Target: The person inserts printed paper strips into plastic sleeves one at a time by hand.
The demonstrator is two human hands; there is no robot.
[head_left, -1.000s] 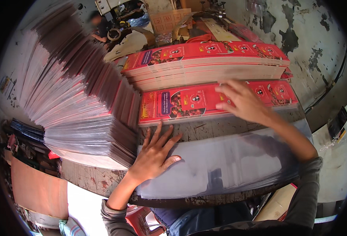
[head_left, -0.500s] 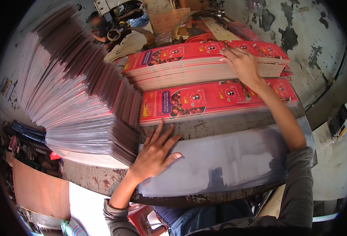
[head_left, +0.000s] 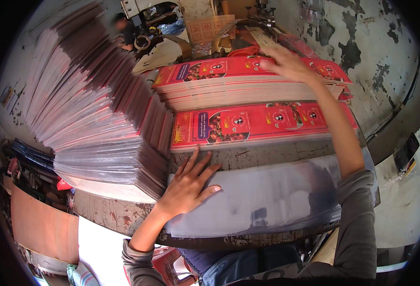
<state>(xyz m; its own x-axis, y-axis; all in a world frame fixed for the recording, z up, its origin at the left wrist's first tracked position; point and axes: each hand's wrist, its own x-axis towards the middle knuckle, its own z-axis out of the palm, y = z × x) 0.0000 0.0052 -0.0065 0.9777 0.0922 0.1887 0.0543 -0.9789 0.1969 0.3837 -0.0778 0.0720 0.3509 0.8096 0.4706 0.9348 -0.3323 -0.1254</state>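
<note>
Plainly, the dark, scratched table (head_left: 248, 155) carries everything within reach. Largest on it is the tall, fanned stack of thin, glossy plastic-covered pieces (head_left: 91, 128), leaning at the left. Right of that, at the back, lies a thick stack of long red printed strips with pale edges (head_left: 210, 93). Nearest the body is a flat, long pile of clear plastic sheets (head_left: 272, 195); between these two sits a lower pile of red printed strips (head_left: 262, 122).

The left hand (head_left: 186, 186) lies flat, fingers spread — thumb on the clear sheets, fingertips at the lower red pile's near edge. The right hand (head_left: 290, 66), blurred, is over the back stack, fingers extended and parted from the thumb — whether they touch it, I cannot tell.
</note>
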